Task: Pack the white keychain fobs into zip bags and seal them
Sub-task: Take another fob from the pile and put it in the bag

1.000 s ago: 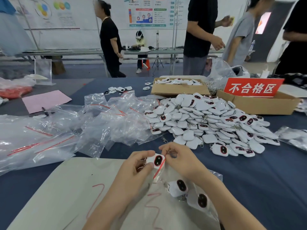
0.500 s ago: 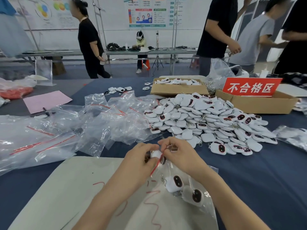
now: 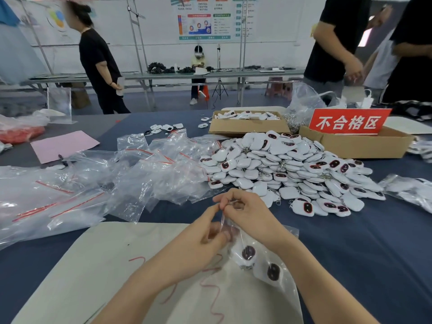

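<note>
Head view only.

- The zip bag (image 3: pixel 264 265) lay near centre on the pale mat (image 3: pixel 105 265), with its mouth raised toward the far side between the two hands.
- Two bagged fobs (image 3: pixel 248 252) showed through the plastic, low in the bag and just right of the left forearm. I judged the load was left at the bottom so the closure strip was clear for sealing.
- The left hand (image 3: pixel 205 239) had curled fingers and pinched the bag's mouth from the left side.
- The right hand (image 3: pixel 247 213) reached in from the right, with the forearm crossing over the bag. Its thumb and fingertips pinched the same mouth.
- The two hands touched at the fingertips. Blur hid the strip, so I could not tell whether it was pressed closed.
- The loose pile of fobs (image 3: pixel 287 169) sat on the desk (image 3: pixel 374 242), far-right of the hands.
- The empty bags (image 3: pixel 149 174) were heaped to the left. I judged stock was kept on either side so each hand could reach it easily.
- A cardboard box (image 3: pixel 355 146) with a red sign stood beyond the pile.
</note>
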A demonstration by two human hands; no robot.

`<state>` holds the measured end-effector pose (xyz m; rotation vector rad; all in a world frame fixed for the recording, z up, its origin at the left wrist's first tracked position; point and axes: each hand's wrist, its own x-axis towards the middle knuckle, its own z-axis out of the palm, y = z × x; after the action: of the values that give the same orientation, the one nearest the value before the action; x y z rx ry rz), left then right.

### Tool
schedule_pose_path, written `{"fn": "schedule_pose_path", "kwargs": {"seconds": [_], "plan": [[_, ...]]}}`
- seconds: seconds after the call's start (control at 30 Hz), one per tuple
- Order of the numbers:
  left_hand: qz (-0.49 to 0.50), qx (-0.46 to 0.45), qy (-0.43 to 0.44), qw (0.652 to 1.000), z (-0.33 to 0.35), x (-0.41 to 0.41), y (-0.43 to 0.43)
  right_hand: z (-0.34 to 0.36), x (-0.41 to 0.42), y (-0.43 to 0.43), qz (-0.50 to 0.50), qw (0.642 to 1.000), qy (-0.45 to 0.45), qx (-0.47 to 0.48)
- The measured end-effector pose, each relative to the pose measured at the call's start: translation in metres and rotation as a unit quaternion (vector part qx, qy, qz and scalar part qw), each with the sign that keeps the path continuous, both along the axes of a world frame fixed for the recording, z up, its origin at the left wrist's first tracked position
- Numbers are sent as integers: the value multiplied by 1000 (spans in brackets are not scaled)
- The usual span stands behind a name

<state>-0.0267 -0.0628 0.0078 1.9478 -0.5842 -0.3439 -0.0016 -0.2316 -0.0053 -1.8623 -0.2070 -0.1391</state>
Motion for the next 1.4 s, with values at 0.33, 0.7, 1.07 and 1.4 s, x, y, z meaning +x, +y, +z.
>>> {"fn": "schedule_pose_path", "kwargs": {"seconds": [0.33,0.7,1.07,1.4], "plan": [[-40,158,-16,987,-4,2,18,-6,-3,12,48,998,18,-24],[103,98,-46,989,-7,16,37,-18,5,-25,-186,974,-6,-131],[271,71,-84,956,-14,36,30,-38,28,-44,-272,857,36,-436],[180,-128,-12,975,-43,84,-33,-56,32,-51,-249,913,-116,-302]]}}
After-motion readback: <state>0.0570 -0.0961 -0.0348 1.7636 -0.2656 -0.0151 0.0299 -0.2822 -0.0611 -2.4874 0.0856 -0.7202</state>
